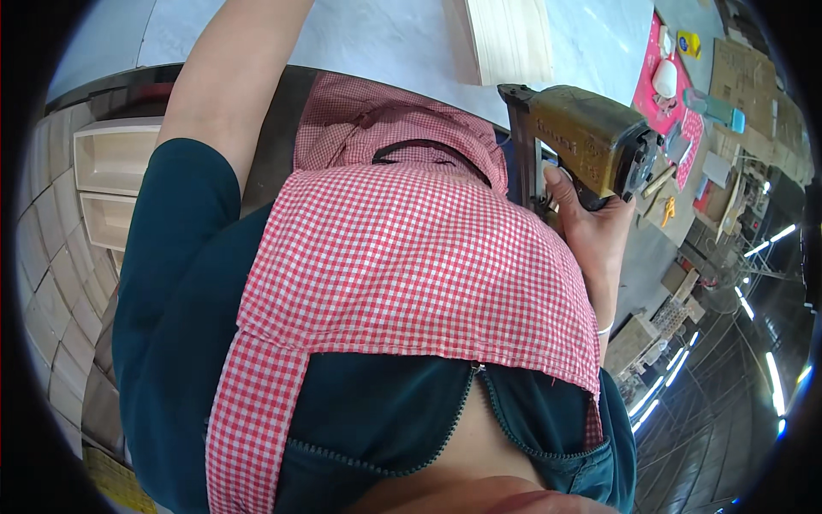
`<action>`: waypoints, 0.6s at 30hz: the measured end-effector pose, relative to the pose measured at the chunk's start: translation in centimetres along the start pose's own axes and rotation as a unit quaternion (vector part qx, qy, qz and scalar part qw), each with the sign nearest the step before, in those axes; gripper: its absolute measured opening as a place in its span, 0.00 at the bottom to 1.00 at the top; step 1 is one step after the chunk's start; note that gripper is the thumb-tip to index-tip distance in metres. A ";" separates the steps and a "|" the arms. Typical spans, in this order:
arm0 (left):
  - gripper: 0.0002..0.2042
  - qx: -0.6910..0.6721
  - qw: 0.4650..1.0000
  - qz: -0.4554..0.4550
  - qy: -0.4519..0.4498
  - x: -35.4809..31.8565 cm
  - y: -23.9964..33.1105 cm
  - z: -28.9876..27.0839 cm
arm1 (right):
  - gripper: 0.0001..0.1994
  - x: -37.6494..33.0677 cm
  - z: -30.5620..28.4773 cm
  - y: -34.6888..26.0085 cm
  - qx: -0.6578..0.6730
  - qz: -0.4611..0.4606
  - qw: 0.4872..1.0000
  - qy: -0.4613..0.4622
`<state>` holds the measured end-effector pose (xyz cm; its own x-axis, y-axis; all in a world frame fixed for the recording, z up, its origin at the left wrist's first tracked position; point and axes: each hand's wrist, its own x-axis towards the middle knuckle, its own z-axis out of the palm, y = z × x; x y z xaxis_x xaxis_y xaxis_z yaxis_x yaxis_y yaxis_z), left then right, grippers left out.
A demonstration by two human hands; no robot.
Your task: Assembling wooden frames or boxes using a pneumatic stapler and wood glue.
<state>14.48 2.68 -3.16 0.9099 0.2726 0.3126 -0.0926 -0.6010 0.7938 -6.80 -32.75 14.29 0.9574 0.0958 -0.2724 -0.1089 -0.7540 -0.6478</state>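
Note:
My right hand (595, 231) is closed round the handle of a worn yellow-brown and black pneumatic nail gun (582, 133). The tool is held up at the right side of my body, by the edge of the pale work table (377, 51). Its nose end lies close to a light wooden piece (511, 43) at the top of the picture, whose far end is cut off. My left forearm (224, 94) reaches out over the table, and the left hand is beyond the upper edge.
Pale open wooden boxes (120, 158) are stacked at the left. On the right, a pink patterned cloth (651, 94) bears a white bottle (664, 79) and small items; a clear teal-lidded container (715, 111) and orange scissors (668, 210) lie nearby. Cardboard (745, 81) stands farther off.

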 end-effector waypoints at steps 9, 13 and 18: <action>0.16 -0.002 1.000 0.004 0.021 0.0 -0.1 0.0 | 0.15 0.6 -1.2 0.1 0.011 0.050 0.999 -0.009; 0.16 -0.006 1.000 -0.013 0.020 0.0 -0.4 -0.1 | 0.14 1.4 -2.0 0.1 0.015 -0.022 1.000 -0.002; 0.16 -0.011 0.999 -0.037 -0.005 -0.1 -0.4 -0.1 | 0.14 2.2 -2.1 0.0 -0.034 -0.027 0.999 -0.028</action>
<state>14.44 2.97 -3.51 0.9186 0.3078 0.2481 -0.0340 -0.5637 0.8253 -4.12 -33.95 15.17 0.9450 0.1719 -0.2784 -0.0371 -0.7890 -0.6132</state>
